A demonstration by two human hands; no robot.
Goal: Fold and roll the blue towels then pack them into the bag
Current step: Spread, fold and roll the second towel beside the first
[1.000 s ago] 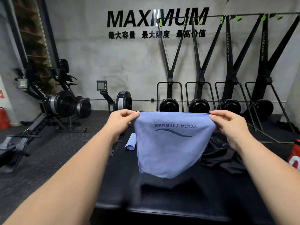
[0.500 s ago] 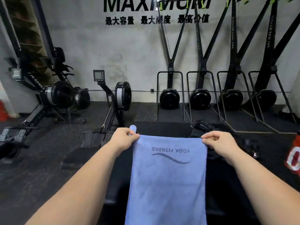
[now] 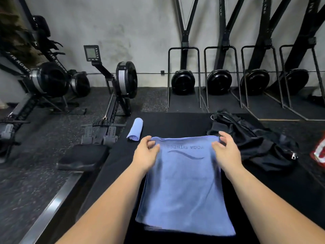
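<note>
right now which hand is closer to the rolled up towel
Left. The left hand is at the flat towel's far left corner, just beside the rolled towel; the right hand is across that towel, next to the bag.

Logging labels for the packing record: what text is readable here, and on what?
"YOGA FITNES": upside down on the towel, its end hidden by the left hand.
"IR ROWE": on the left rower, cut off at both ends.
Monitor: screen too small to read.
Posts: lettering blurred.
Red-and-white item: print unreadable.
</note>
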